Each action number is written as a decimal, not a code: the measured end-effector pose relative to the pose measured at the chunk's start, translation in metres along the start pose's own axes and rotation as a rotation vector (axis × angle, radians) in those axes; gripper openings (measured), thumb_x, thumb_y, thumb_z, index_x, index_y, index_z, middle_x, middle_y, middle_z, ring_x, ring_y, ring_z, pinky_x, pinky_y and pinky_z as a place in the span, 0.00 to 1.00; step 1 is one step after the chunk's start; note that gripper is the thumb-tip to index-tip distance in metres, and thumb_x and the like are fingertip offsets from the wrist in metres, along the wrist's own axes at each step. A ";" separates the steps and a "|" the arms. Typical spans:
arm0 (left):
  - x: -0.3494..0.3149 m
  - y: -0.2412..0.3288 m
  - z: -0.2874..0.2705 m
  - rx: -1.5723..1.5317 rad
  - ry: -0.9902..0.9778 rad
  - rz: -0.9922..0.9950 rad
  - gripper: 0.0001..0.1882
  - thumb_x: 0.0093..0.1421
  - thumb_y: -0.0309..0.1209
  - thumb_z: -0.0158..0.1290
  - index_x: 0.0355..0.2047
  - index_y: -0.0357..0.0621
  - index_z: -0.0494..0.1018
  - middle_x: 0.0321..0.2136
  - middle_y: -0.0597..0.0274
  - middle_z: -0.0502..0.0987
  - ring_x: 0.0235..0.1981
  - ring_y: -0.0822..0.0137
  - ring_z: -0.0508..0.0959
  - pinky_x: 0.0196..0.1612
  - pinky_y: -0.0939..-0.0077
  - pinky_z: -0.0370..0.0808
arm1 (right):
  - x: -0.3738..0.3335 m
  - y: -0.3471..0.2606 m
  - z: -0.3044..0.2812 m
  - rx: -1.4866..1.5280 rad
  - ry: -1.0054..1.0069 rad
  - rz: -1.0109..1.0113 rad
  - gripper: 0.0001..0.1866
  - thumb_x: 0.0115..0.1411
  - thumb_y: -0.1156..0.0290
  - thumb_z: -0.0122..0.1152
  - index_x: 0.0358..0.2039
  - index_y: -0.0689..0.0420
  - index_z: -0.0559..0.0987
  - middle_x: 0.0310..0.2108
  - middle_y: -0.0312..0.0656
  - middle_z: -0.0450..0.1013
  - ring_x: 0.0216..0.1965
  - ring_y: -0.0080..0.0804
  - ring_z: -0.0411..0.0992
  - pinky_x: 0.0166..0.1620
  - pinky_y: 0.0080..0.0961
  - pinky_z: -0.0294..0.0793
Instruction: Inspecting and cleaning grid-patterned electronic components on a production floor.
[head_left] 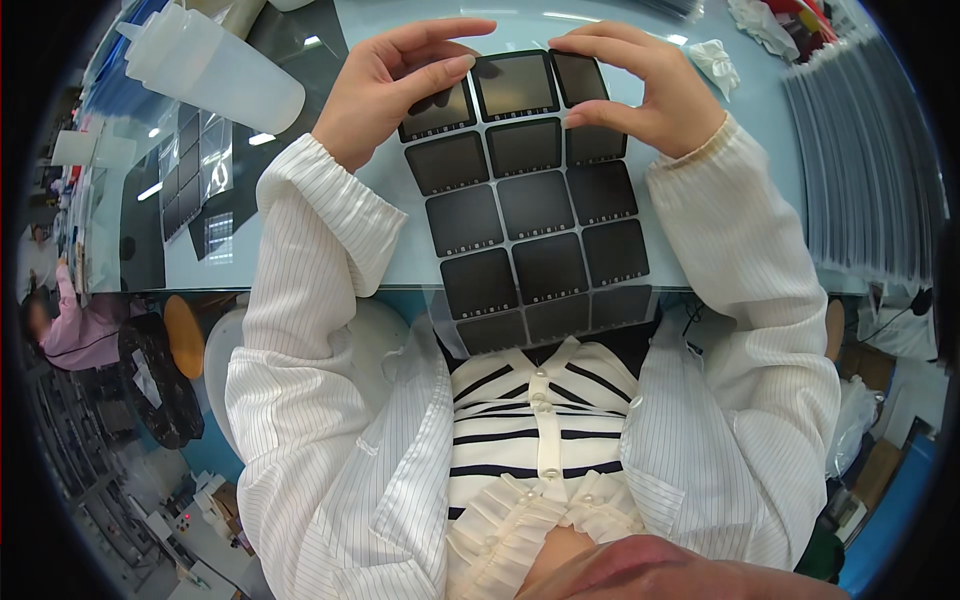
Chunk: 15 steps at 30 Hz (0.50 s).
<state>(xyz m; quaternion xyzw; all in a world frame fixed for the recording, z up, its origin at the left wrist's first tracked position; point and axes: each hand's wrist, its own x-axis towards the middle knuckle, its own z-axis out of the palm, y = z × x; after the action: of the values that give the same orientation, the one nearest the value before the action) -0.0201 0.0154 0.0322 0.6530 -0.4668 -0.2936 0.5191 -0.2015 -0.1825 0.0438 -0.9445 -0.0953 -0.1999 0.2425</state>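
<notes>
A long sheet of black rounded rectangular panels in rows of three lies before me on the pale table, its near end hanging over the edge toward my lap. Each panel carries a row of small light marks along its lower side. At the far left corner, my left hand has its thumb on the sheet's top edge, other fingers curled behind and the index stretched out. My right hand spans the far right panel, fingertips at the top edge and thumb pressed on the sheet lower down.
A translucent squeeze bottle lies at the far left. More dark panels in clear film sit nearby. On the right stands a thick stack of clear sheets, with crumpled white tissue beside it. Another person in pink is at far left.
</notes>
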 end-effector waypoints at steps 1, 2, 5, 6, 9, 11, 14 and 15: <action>0.000 0.000 0.000 0.001 -0.005 -0.002 0.18 0.58 0.34 0.55 0.50 0.51 0.73 0.33 0.70 0.77 0.34 0.81 0.74 0.39 0.87 0.70 | 0.002 0.001 -0.004 0.002 0.002 0.005 0.26 0.46 0.66 0.70 0.47 0.57 0.75 0.44 0.41 0.72 0.46 0.38 0.70 0.48 0.27 0.69; -0.001 0.000 -0.001 0.007 -0.027 0.018 0.18 0.58 0.34 0.55 0.50 0.51 0.73 0.33 0.70 0.77 0.34 0.81 0.74 0.39 0.87 0.70 | 0.003 0.002 -0.008 0.048 -0.086 0.049 0.27 0.45 0.67 0.70 0.47 0.58 0.75 0.43 0.43 0.73 0.46 0.37 0.70 0.49 0.26 0.69; -0.001 0.000 0.000 0.006 -0.057 0.023 0.17 0.58 0.33 0.55 0.49 0.52 0.73 0.33 0.68 0.78 0.33 0.81 0.74 0.39 0.86 0.72 | 0.002 0.004 -0.014 0.032 -0.183 0.040 0.26 0.47 0.68 0.70 0.47 0.60 0.74 0.42 0.44 0.73 0.46 0.36 0.71 0.50 0.25 0.68; 0.001 0.000 0.001 -0.003 -0.051 0.006 0.16 0.58 0.31 0.54 0.48 0.53 0.74 0.32 0.67 0.78 0.32 0.80 0.75 0.39 0.85 0.73 | 0.001 0.005 -0.014 -0.031 -0.201 -0.023 0.26 0.48 0.68 0.69 0.48 0.61 0.74 0.42 0.44 0.73 0.47 0.34 0.71 0.50 0.24 0.68; 0.005 0.006 0.005 -0.021 -0.094 -0.002 0.16 0.58 0.31 0.54 0.48 0.52 0.74 0.33 0.67 0.78 0.33 0.80 0.75 0.40 0.85 0.73 | 0.006 0.027 0.002 -0.160 0.317 -0.675 0.24 0.41 0.62 0.70 0.38 0.61 0.77 0.28 0.47 0.75 0.30 0.42 0.75 0.32 0.28 0.74; 0.003 0.002 0.005 -0.014 -0.079 -0.029 0.16 0.58 0.30 0.54 0.48 0.51 0.74 0.33 0.67 0.78 0.32 0.80 0.75 0.39 0.85 0.73 | 0.006 -0.004 -0.011 -0.076 0.150 -0.342 0.21 0.41 0.63 0.69 0.35 0.61 0.77 0.27 0.47 0.75 0.29 0.42 0.75 0.32 0.27 0.74; 0.004 0.002 0.008 -0.023 -0.082 -0.050 0.16 0.58 0.28 0.54 0.48 0.50 0.74 0.32 0.66 0.78 0.32 0.80 0.75 0.39 0.85 0.73 | 0.000 -0.014 -0.014 0.026 0.040 -0.007 0.19 0.40 0.64 0.68 0.32 0.61 0.79 0.24 0.46 0.75 0.27 0.40 0.75 0.32 0.25 0.74; 0.006 0.001 0.010 -0.049 -0.089 -0.051 0.16 0.58 0.27 0.54 0.48 0.49 0.74 0.32 0.66 0.78 0.32 0.80 0.75 0.39 0.86 0.73 | -0.002 -0.011 -0.014 0.038 0.086 -0.007 0.18 0.40 0.65 0.68 0.31 0.61 0.79 0.24 0.46 0.75 0.27 0.39 0.75 0.31 0.25 0.74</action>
<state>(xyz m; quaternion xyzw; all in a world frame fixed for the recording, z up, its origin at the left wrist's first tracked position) -0.0273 0.0058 0.0312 0.6381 -0.4650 -0.3469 0.5062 -0.2112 -0.1798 0.0591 -0.9299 -0.0920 -0.2394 0.2638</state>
